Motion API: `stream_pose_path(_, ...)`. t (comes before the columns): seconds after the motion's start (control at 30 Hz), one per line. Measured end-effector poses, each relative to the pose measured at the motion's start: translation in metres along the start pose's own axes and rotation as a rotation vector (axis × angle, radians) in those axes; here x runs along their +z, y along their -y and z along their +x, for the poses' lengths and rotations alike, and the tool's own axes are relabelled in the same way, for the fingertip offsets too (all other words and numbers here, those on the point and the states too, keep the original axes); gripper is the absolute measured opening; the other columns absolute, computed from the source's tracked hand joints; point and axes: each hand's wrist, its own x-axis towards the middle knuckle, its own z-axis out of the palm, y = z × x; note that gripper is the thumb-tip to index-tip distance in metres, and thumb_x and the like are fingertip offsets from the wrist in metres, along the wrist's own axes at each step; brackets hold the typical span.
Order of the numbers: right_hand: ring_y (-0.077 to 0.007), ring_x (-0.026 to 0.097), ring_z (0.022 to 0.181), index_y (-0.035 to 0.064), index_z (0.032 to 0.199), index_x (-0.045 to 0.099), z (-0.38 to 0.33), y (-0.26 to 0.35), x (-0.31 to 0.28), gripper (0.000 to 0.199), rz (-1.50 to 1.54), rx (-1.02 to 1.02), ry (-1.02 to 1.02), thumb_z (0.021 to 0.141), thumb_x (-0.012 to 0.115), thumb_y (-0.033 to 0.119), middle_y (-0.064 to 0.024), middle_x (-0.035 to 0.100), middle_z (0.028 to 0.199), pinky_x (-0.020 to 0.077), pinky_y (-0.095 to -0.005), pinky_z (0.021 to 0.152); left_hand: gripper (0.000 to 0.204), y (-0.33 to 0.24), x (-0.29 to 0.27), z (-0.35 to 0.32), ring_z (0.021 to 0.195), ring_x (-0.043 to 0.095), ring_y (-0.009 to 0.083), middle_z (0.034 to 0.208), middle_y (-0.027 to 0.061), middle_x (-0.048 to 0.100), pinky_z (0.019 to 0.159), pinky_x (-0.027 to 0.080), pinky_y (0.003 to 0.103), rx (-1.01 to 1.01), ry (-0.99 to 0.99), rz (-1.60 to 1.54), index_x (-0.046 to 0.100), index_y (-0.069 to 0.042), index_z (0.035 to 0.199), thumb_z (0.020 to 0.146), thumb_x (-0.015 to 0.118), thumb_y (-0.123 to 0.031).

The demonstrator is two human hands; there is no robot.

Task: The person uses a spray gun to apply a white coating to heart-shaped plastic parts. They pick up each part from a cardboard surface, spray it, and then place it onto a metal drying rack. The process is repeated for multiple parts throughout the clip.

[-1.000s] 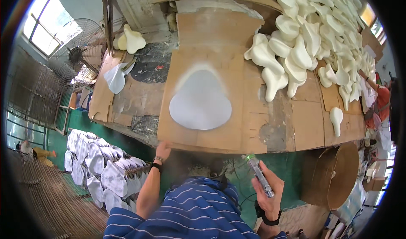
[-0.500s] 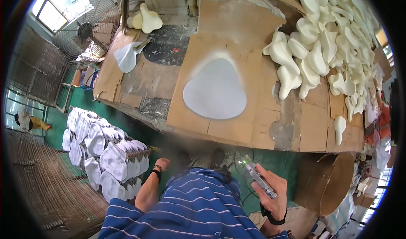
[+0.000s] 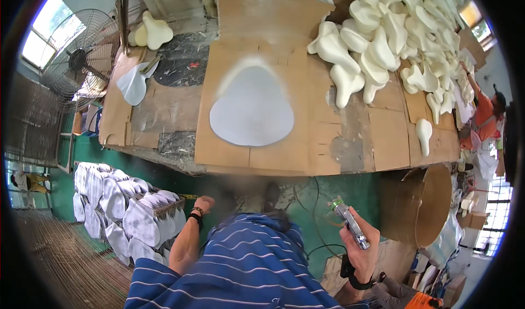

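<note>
The fingers of the right hand [image 3: 363, 249] are closed around a silver metal spray gun with a green ring near its head [image 3: 351, 226]. I note the spray gun tilted, its head toward the upper left, below the front edge of the table and over the green floor [image 3: 358, 191]. The left hand [image 3: 204, 203] sits low, just below the same edge; its fingers look bent, but I cannot tell whether they hold anything.

On my feed, a flat pale-grey sheet of rounded triangular outline [image 3: 252, 112] lies on a brown cardboard panel [image 3: 284, 161], well apart from both hands. A whitish haze borders its upper end. The panel rests on a cardboard-covered table [image 3: 391, 150].

To the right I record a heap of cream saddle-shaped pieces [image 3: 391, 30]; one similar piece [image 3: 423, 136] lies apart near the front edge. On the left are a white cut sheet [image 3: 133, 86] and a black wire-caged fan [image 3: 78, 60]. Lower left stands a rack of grey-white pieces [image 3: 141, 221]; lower right, a curved brown cardboard drum [image 3: 402, 208]. A person in orange [image 3: 484, 117] is at far right.
</note>
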Motion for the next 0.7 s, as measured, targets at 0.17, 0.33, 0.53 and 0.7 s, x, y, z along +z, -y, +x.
stream_pose_path(0.17,-0.0121,0.053,0.066,-0.0027,0.120,0.063,0.007,-0.001,0.006,0.041,0.041,0.000,-0.104,0.081,0.072,0.006,-0.0103,0.064,0.082,0.0440,-0.0255,0.060,0.028,-0.019,-0.002,-0.003,0.093,0.067,0.0212,0.102,0.0102,0.070,0.068,0.058,0.039,0.012,-0.019,-0.088,0.068,-0.005,0.105,0.084,0.049,-0.006)
stream_pose_path(0.33,-0.0108,0.051,0.065,-0.0042,0.120,0.062,0.029,0.005,0.022,0.042,0.101,-0.052,-0.123,0.080,0.071,0.005,-0.0089,0.063,0.078,0.0432,-0.0250,0.059,0.022,-0.015,0.000,-0.009,0.087,0.068,0.0209,0.096,0.0084,0.071,0.067,0.058,0.036,-0.024,-0.061,-0.057,0.069,-0.004,0.104,0.085,0.060,-0.009)
stream_pose_path(0.53,-0.0109,0.053,0.066,-0.0034,0.121,0.062,0.053,0.017,0.042,0.043,0.136,-0.158,-0.098,0.079,0.071,0.002,-0.0098,0.064,0.080,0.0445,-0.0251,0.062,0.022,0.027,-0.002,-0.018,0.083,0.066,0.0179,0.092,0.0067,0.070,0.070,0.058,0.037,-0.104,-0.060,-0.155,0.070,-0.006,0.102,0.083,0.060,-0.010)
stream_pose_path(0.7,-0.0139,0.058,0.070,-0.0019,0.121,0.063,0.055,0.034,0.048,0.044,0.120,-0.197,0.037,0.078,0.072,0.001,-0.0125,0.067,0.085,0.0469,-0.0265,0.065,0.029,0.052,-0.005,-0.030,0.081,0.066,0.0170,0.090,0.0052,0.069,0.070,0.058,0.038,-0.214,-0.105,-0.202,0.070,-0.007,0.101,0.083,0.048,-0.005)
